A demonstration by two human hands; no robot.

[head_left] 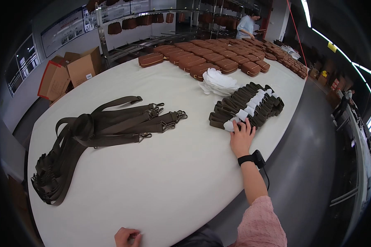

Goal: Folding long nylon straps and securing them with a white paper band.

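Observation:
My right hand (242,139) reaches to the near end of a row of folded dark strap bundles (257,103), each with a white paper band. Its fingers bend over the nearest folded strap (218,120) and grip it by the band; the fingertips are partly hidden. My left hand (127,237) rests at the table's near edge, fingers curled, with nothing visible in it. Left of the middle lies a heap of long dark straps (107,127), their metal clips (169,125) pointing right. Behind the row sits a stack of white paper pieces (219,82).
Many brown zippered pouches (202,57) cover the far part of the white table (160,177). Open cardboard boxes (72,72) stand beyond the left edge. A co-worker (248,25) in light blue is at the far end. A grey floor (301,173) runs along the right.

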